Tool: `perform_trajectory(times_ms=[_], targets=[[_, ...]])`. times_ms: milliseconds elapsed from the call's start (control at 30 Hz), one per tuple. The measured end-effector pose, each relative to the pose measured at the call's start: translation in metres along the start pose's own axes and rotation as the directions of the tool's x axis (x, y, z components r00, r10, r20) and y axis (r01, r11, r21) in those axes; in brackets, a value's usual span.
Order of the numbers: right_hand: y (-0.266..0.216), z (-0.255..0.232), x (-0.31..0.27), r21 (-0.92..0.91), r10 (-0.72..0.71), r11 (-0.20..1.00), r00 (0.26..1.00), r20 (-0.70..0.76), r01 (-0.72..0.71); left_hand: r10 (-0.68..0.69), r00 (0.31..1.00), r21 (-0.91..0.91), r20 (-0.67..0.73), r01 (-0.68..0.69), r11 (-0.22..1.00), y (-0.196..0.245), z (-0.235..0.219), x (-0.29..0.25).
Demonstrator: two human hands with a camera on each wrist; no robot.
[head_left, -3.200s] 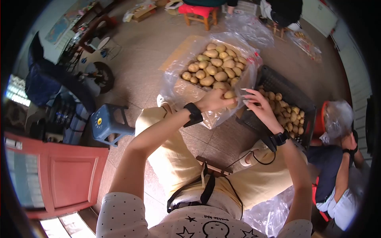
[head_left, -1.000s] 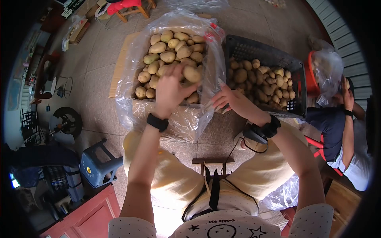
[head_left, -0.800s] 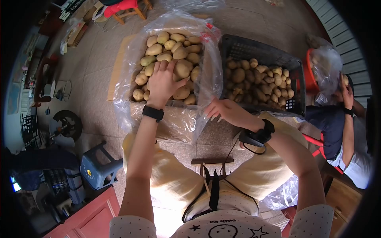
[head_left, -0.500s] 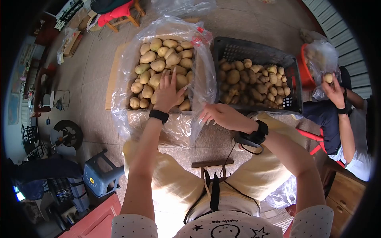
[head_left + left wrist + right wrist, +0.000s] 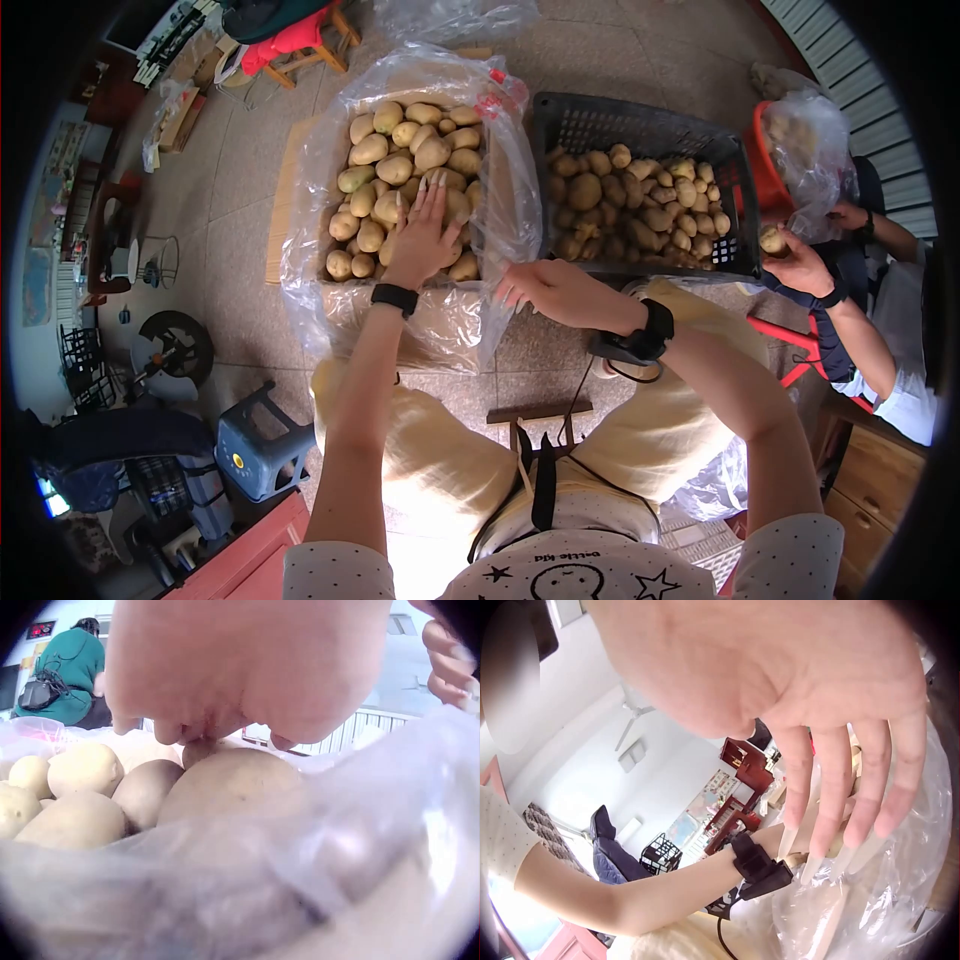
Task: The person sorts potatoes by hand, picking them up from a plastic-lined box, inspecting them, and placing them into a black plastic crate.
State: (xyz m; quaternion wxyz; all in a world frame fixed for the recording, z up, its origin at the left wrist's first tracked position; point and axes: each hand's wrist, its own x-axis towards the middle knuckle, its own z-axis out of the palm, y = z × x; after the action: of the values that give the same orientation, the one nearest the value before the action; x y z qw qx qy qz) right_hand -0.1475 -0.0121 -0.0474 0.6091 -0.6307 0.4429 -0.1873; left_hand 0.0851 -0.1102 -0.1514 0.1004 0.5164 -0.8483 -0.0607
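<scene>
Cardboard box (image 5: 290, 215) before me, plastic liner (image 5: 515, 200) draped over its edge: my right hand (image 5: 548, 287), fingers loose and slightly apart, could snag that and drag it. My left hand (image 5: 422, 240) lies on potatoes (image 5: 368, 150) heaped inside, fingers outstretched; pressing hard might start one rolling.

Box (image 5: 410, 335) and black crate (image 5: 650, 125) on floor (image 5: 235, 165)
</scene>
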Motion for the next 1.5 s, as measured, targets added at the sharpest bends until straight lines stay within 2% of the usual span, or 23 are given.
perform_trajectory(times_ms=[67, 133, 167, 233, 267, 300, 367, 533, 633, 700, 833, 900, 967, 1100, 1200, 1233, 1267, 1300, 1333, 1367, 1400, 1433, 1500], targets=[[0.002, 0.001, 0.001, 0.001, 0.001, 1.000, 1.000, -0.002, -0.001, -0.021, 1.000, -0.086, 0.022, 0.022, 0.996, -0.006, -0.005, 0.004], [0.003, 0.002, -0.001, 0.013, 0.007, 1.000, 1.000, -0.002, -0.007, -0.123, 0.986, -0.365, -0.111, 0.074, 0.928, -0.010, -0.019, 0.005], [0.002, 0.001, -0.002, -0.005, 0.009, 1.000, 1.000, 0.004, -0.009, -0.123, 0.987, -0.366, -0.108, 0.075, 0.928, -0.010, -0.022, 0.004], [0.002, 0.002, -0.003, -0.022, 0.006, 1.000, 1.000, 0.016, -0.005, -0.034, 0.999, -0.125, -0.034, 0.029, 0.992, -0.016, -0.024, 0.001], [0.003, 0.002, -0.003, -0.031, -0.002, 1.000, 1.000, 0.012, 0.002, 0.207, 0.976, 0.440, 0.073, -0.218, 0.871, -0.034, 0.006, -0.005], [0.003, 0.002, -0.003, -0.040, -0.009, 0.999, 1.000, 0.006, 0.009, 0.204, 0.976, 0.444, 0.073, -0.215, 0.870, -0.024, 0.005, -0.008], [0.004, 0.002, -0.001, -0.047, -0.014, 0.999, 1.000, 0.015, 0.015, 0.032, 0.995, -0.021, -0.094, -0.034, 0.999, 0.009, 0.007, -0.013], [0.002, 0.004, -0.001, -0.094, -0.031, 0.995, 0.999, 0.024, 0.033, 0.033, 0.999, -0.040, 0.000, -0.033, 0.999, 0.001, 0.008, -0.014], [0.000, 0.005, 0.000, -0.090, -0.003, 0.996, 1.000, 0.016, 0.004, 0.033, 0.999, -0.012, -0.012, -0.033, 0.999, 0.005, 0.000, -0.016], [-0.006, 0.003, -0.001, -0.119, 0.069, 0.991, 0.996, 0.055, -0.062, 0.006, 0.998, -0.011, 0.061, -0.005, 1.000, 0.007, -0.005, -0.018], [0.006, 0.005, 0.004, -0.145, 0.086, 0.986, 0.995, 0.052, -0.077, 0.004, 0.996, -0.014, 0.092, -0.002, 1.000, 0.004, 0.000, -0.022], [0.015, 0.007, 0.006, -0.147, 0.010, 0.989, 1.000, 0.019, -0.007, 0.027, 0.997, -0.007, 0.070, -0.026, 1.000, 0.005, 0.005, -0.024], [0.019, 0.010, 0.006, -0.179, 0.030, 0.983, 1.000, 0.010, -0.027, 0.053, 0.998, 0.028, 0.028, -0.054, 0.998, 0.007, 0.008, -0.023], [0.016, 0.009, 0.005, -0.205, 0.029, 0.979, 1.000, 0.013, -0.025, -0.008, 0.998, 0.057, -0.068, 0.012, 0.998, 0.013, 0.005, -0.022], [0.012, 0.008, 0.002, -0.215, 0.062, 0.975, 0.998, 0.012, -0.058, -0.056, 0.995, 0.047, -0.086, 0.060, 0.997, 0.012, -0.017, -0.019], [0.008, 0.007, 0.001, -0.211, 0.059, 0.976, 0.998, 0.012, -0.055, -0.059, 0.983, 0.084, -0.175, 0.075, 0.994, 0.009, -0.029, -0.016], [0.002, 0.005, 0.000, -0.326, 0.100, 0.942, 0.994, 0.040, -0.082, -0.060, 0.963, 0.119, -0.263, 0.094, 0.988, 0.007, -0.041, -0.015], [-0.001, 0.004, 0.000, -0.438, 0.146, 0.893, 0.987, 0.065, -0.103, -0.063, 0.964, 0.122, -0.259, 0.097, 0.988, 0.014, -0.061, -0.014], [0.008, 0.007, -0.001, -0.435, 0.146, 0.895, 0.987, 0.072, -0.100, -0.206, 0.946, -0.032, -0.251, 0.205, 0.978, 0.024, -0.084, -0.014], [0.024, 0.012, -0.002, -0.449, -0.026, 0.893, 0.999, 0.040, 0.042, -0.343, 0.913, -0.184, -0.221, 0.306, 0.934, 0.030, -0.094, -0.015], [0.027, 0.015, -0.005, -0.466, -0.198, 0.866, 0.980, 0.008, 0.179, -0.296, 0.890, -0.145, -0.346, 0.262, 0.954, 0.029, -0.093, -0.018], [0.031, 0.018, -0.007, -0.463, -0.195, 0.868, 0.981, 0.009, 0.177, -0.298, 0.891, -0.145, -0.342, 0.263, 0.954, 0.030, -0.091, -0.021], [0.032, 0.021, -0.011, -0.728, -0.311, 0.645, 0.950, 0.029, 0.233, -0.230, 0.915, -0.153, -0.333, 0.188, 0.970, 0.033, -0.090, -0.028]])
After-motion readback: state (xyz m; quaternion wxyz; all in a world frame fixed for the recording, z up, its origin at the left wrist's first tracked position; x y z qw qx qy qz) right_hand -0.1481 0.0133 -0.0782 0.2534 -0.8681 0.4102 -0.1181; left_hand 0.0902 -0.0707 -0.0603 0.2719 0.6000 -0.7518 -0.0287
